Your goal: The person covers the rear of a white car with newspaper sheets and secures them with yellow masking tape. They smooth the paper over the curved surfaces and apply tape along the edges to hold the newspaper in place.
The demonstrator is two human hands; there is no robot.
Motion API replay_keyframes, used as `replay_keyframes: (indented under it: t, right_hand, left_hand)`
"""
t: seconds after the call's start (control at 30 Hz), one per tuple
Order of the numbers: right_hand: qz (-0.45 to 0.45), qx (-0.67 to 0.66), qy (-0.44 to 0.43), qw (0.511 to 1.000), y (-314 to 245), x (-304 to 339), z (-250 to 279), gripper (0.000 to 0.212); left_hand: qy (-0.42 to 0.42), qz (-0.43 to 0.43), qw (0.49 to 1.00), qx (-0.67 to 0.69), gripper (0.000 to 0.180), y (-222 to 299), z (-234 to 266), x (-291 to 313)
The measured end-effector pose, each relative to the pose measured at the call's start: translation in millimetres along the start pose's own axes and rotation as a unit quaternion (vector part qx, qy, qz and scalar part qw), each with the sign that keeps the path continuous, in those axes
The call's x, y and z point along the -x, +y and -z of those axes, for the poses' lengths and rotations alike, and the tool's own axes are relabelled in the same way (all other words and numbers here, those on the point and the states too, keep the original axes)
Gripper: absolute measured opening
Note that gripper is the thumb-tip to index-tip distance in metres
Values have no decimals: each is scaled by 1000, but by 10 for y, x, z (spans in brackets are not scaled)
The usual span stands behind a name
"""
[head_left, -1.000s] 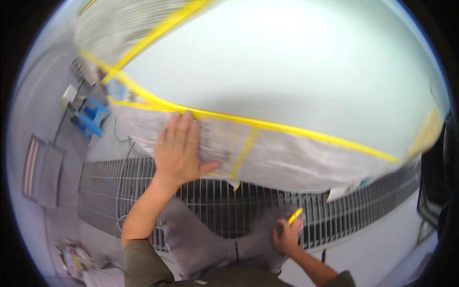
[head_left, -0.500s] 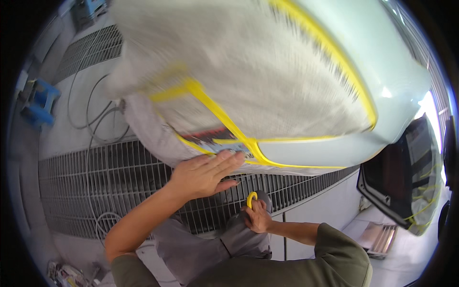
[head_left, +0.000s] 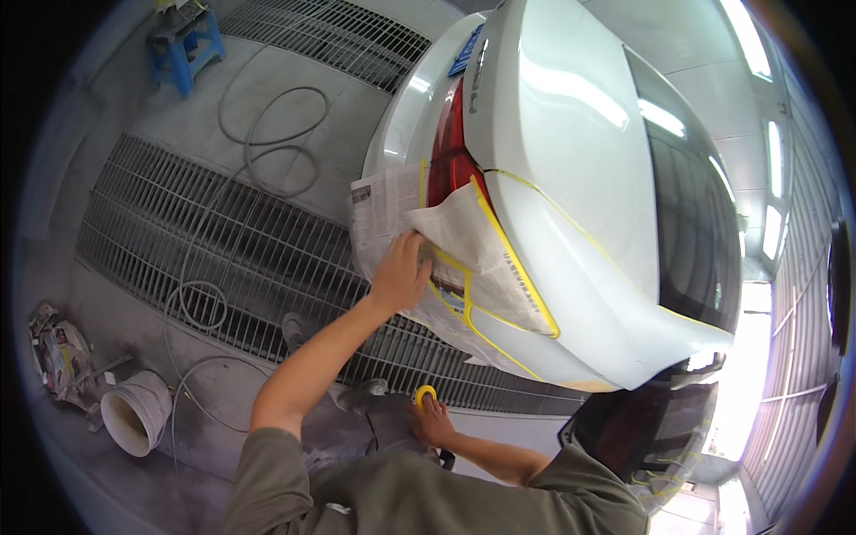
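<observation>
A sheet of newspaper [head_left: 486,254], edged with yellow masking tape, covers the rear corner of a white car [head_left: 571,134], below its red tail light [head_left: 455,147]. My left hand [head_left: 401,274] is at the sheet's loose lower left edge, its fingers bent and closed on the paper; the fingertips are partly hidden. Low in front of my body, my right hand [head_left: 432,422] holds a yellow roll of masking tape [head_left: 425,392]. Between the taped strips a small dark and bluish patch [head_left: 448,287] shows.
Floor gratings [head_left: 214,223] run beneath the car, with a grey hose [head_left: 259,143] looped across the floor. A blue stool [head_left: 185,49] stands far left. A white bucket [head_left: 138,415] and crumpled paper [head_left: 67,361] lie near left. A dark panel [head_left: 642,428] with yellow tape is at right.
My view has drawn back, showing more of the car. My left hand has gone from lying flat on the lower masking to the newspaper's edge. The right hand keeps the tape roll.
</observation>
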State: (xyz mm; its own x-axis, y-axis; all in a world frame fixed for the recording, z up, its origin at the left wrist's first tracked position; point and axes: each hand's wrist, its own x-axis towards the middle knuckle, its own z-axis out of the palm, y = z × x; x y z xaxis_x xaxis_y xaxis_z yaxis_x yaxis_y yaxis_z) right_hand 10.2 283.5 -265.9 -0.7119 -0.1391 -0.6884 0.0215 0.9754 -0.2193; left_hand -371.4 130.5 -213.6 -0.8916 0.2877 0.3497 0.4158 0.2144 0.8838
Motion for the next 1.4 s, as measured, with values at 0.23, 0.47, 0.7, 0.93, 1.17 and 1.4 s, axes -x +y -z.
replay_keyframes:
  t: [0.23, 0.47, 0.7, 0.93, 1.17, 1.4]
  right_hand:
    - [-76, -25, 65, 995, -568, 225, 923, 63]
    - [-95, -2, 92, 991, -833, 246, 976, 74]
    - [-68, -4, 115, 991, -610, 49, 1245, 55]
    - [-39, -15, 79, 996, -15, -502, 1271, 39]
    - [195, 33, -82, 977, 599, -1747, 1613, 40]
    - [265, 119, -232, 928, 163, -2319, 1644, 38]
  left_hand:
    - [46, 125, 989, 58, 70, 360, -354, -257]
    - [84, 253, 942, 204, 93, 684, -718, -690]
    - [61, 193, 956, 214, 83, -309, 61, -418]
    - [78, 562, 810, -144, 61, -1914, 2526, 2653]
    - [251, 692, 621, -269, 41, -317, 2007, 5692]
    - [486, 732, 471, -82, 40, 1784, -371, 6071]
